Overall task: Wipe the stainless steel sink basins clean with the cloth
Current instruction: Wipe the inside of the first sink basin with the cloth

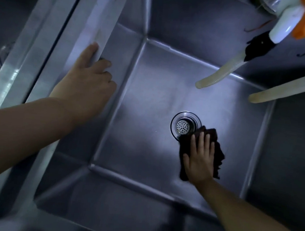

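Note:
I look straight down into a deep stainless steel basin point(149, 96). My right hand point(200, 159) lies flat, fingers spread, pressing a dark cloth point(218, 155) against the basin floor just right of the round perforated drain strainer point(184, 126). The cloth's top edge touches the drain's rim. My left hand point(88, 79) grips the steel divider rim point(93, 26) on the basin's left side, thumb on top and fingers curled over the inner wall.
Two pale hoses point(221, 71) point(284, 89) hang into the basin from the upper right, below a white and orange tap fitting point(291, 22). A second basin point(6, 17) lies to the left beyond the divider.

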Demonstrator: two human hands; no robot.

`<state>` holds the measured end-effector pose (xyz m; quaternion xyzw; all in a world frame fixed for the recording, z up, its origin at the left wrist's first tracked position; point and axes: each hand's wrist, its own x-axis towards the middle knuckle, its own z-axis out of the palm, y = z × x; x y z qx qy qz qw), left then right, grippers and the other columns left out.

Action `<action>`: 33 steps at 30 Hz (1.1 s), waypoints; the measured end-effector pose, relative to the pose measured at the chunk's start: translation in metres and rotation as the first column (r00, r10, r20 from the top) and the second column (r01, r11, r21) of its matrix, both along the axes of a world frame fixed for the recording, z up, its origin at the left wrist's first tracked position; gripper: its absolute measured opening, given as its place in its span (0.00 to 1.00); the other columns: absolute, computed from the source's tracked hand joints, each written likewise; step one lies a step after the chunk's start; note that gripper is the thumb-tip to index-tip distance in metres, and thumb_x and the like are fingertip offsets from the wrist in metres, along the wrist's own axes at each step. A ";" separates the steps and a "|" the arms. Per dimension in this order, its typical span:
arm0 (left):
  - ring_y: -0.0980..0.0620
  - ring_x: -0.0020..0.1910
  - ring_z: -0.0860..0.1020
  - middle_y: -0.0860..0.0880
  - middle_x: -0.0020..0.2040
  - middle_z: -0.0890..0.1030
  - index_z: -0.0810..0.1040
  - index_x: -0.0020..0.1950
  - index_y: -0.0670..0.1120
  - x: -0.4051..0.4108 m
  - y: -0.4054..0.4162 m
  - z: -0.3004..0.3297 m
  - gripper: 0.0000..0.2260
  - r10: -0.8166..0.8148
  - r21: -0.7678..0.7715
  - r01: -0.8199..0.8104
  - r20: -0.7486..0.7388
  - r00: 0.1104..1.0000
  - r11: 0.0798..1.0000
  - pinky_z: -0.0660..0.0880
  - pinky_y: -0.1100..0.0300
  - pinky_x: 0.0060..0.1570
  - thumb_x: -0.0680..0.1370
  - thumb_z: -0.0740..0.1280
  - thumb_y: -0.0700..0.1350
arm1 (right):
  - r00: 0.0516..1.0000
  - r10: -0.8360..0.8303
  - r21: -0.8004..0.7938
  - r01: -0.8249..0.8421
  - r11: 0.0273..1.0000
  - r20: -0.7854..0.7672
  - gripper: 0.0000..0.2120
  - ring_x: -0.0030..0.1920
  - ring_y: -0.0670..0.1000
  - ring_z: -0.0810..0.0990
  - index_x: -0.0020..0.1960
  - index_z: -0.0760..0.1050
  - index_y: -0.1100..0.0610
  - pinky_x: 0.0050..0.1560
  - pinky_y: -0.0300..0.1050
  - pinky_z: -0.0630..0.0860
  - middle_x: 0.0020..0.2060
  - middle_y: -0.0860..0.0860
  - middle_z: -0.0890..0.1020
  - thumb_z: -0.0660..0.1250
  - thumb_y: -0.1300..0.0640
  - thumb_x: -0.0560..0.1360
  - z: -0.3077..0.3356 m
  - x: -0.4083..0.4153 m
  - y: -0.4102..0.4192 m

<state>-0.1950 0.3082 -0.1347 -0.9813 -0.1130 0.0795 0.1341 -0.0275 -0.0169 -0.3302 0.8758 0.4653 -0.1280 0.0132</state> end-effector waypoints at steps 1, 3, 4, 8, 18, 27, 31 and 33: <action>0.36 0.57 0.75 0.39 0.34 0.79 0.79 0.35 0.39 0.000 0.000 0.000 0.03 0.000 -0.001 0.000 -0.003 1.000 1.000 0.52 0.36 0.69 0.63 0.68 0.34 | 0.999 0.039 -0.002 -0.039 0.999 -0.014 0.31 0.73 0.66 0.57 0.73 0.62 0.63 0.71 0.63 0.54 0.71 0.67 0.63 0.53 0.46 0.75 0.000 -0.014 -0.002; 0.36 0.57 0.75 0.39 0.34 0.79 0.79 0.35 0.39 -0.001 0.001 0.000 0.03 0.008 -0.018 -0.008 -0.008 1.000 1.000 0.51 0.36 0.69 0.63 0.68 0.33 | 0.990 0.132 0.001 -0.132 0.991 -0.052 0.32 0.74 0.65 0.56 0.74 0.61 0.61 0.71 0.64 0.52 0.72 0.66 0.62 0.53 0.44 0.76 0.000 -0.039 0.003; 0.37 0.58 0.75 0.39 0.34 0.79 0.79 0.36 0.39 0.000 0.001 0.001 0.03 0.017 -0.016 -0.017 -0.026 1.000 1.000 0.50 0.37 0.70 0.64 0.68 0.34 | 0.982 0.176 0.005 -0.176 0.984 -0.071 0.32 0.74 0.64 0.55 0.74 0.60 0.61 0.72 0.64 0.52 0.73 0.65 0.61 0.54 0.44 0.75 0.000 -0.048 0.010; 0.40 0.63 0.71 0.43 0.39 0.81 0.80 0.39 0.43 0.000 -0.001 0.004 0.04 0.062 0.051 -0.055 -0.141 0.988 0.997 0.45 0.39 0.71 0.68 0.65 0.38 | 0.936 0.329 0.021 -0.329 0.944 -0.124 0.34 0.75 0.62 0.53 0.76 0.58 0.57 0.72 0.63 0.52 0.75 0.62 0.58 0.57 0.43 0.74 0.000 -0.063 0.057; 0.41 0.62 0.71 0.43 0.43 0.81 0.80 0.42 0.43 0.002 -0.001 0.005 0.09 0.101 0.093 -0.085 -0.179 0.979 0.992 0.46 0.40 0.71 0.70 0.61 0.39 | 0.937 0.349 -0.075 -0.347 0.935 0.009 0.33 0.77 0.59 0.45 0.78 0.48 0.52 0.74 0.58 0.41 0.77 0.57 0.50 0.48 0.40 0.77 -0.005 0.007 0.166; 0.43 0.68 0.66 0.44 0.51 0.81 0.80 0.49 0.44 0.005 -0.006 0.007 0.13 0.124 0.108 -0.102 -0.226 0.966 0.989 0.39 0.43 0.70 0.72 0.57 0.41 | 0.948 0.314 0.016 -0.313 0.950 -0.058 0.33 0.76 0.63 0.52 0.76 0.57 0.53 0.73 0.63 0.46 0.76 0.60 0.57 0.57 0.42 0.75 -0.007 -0.053 0.158; 0.43 0.65 0.67 0.44 0.58 0.78 0.80 0.51 0.44 0.008 -0.010 0.009 0.12 0.158 0.114 -0.137 -0.192 0.969 0.984 0.48 0.43 0.69 0.75 0.58 0.40 | 0.796 0.591 0.061 -0.589 0.806 -0.133 0.32 0.75 0.63 0.56 0.75 0.62 0.51 0.72 0.64 0.51 0.74 0.58 0.61 0.54 0.41 0.72 -0.009 -0.106 0.099; 0.43 0.66 0.67 0.44 0.56 0.79 0.80 0.51 0.44 0.006 -0.010 0.008 0.11 0.149 0.122 -0.128 -0.186 0.971 0.984 0.46 0.43 0.69 0.75 0.59 0.40 | 0.708 0.691 0.075 -0.688 0.721 -0.148 0.31 0.75 0.61 0.55 0.75 0.61 0.49 0.72 0.62 0.50 0.75 0.57 0.61 0.54 0.42 0.73 -0.010 -0.114 0.067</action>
